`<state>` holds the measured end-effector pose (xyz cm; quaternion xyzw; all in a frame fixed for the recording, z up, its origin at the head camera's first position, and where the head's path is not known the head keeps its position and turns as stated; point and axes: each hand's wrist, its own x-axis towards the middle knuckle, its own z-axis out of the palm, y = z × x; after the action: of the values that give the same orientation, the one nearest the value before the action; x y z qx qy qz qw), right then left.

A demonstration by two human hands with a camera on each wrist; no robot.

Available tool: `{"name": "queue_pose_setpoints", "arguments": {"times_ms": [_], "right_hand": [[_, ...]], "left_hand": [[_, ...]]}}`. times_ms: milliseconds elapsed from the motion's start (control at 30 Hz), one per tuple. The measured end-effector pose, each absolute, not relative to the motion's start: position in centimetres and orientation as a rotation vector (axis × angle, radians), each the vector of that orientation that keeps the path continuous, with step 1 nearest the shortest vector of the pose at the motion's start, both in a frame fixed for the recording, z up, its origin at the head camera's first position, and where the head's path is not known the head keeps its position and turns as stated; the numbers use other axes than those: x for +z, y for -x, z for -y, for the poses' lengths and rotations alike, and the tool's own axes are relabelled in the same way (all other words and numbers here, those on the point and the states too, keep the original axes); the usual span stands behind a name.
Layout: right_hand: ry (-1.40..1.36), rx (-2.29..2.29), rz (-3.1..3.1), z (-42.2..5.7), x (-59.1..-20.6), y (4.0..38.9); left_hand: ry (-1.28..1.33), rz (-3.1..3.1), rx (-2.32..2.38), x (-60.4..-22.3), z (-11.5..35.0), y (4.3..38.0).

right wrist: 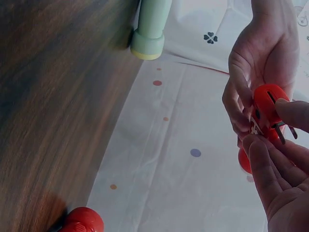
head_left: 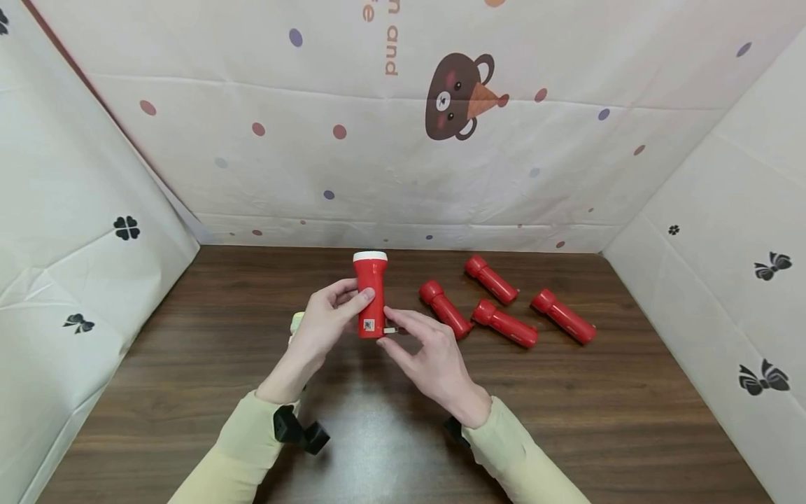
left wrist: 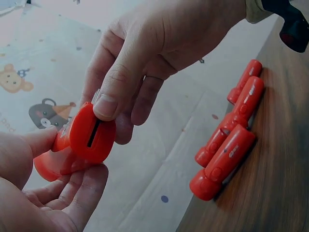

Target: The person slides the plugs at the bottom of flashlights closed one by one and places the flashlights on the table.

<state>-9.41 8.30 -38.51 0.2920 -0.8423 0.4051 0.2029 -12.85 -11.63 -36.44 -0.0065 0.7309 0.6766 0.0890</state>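
Note:
My left hand (head_left: 322,320) grips a red flashlight (head_left: 378,283) with a white lens rim, held upright above the table, lens end up. A small white label is on the side facing me. From the right, my right hand (head_left: 437,360) pinches its lower end, thumb at the base and index finger along the side. Metal plug prongs (right wrist: 279,132) stick out of the flashlight sideways, between the right thumb and fingers. In the left wrist view, the right thumb presses the base (left wrist: 82,137) beside a dark slot.
Several red flashlights lie on the wooden table (head_left: 378,448) to the right, one of them (head_left: 563,316) farthest right. A pale green flashlight (right wrist: 150,29) lies behind my left hand. Printed white cloth (head_left: 283,175) stands around the table's back and sides.

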Motion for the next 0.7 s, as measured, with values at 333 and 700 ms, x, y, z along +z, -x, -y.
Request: {"name": "queue_pose_setpoints", "arguments": {"times_ms": [333, 700], "right_hand": [[-0.842, 1.167, 2.337, -8.7, -38.3, 9.3], [-0.891, 1.114, 2.358, -9.6, -37.7, 9.1]], "left_hand": [[0.025, -2.138, 2.067, -36.4, 11.3, 12.3], [0.024, -2.124, 2.045, -36.5, 11.0, 11.6]]}}
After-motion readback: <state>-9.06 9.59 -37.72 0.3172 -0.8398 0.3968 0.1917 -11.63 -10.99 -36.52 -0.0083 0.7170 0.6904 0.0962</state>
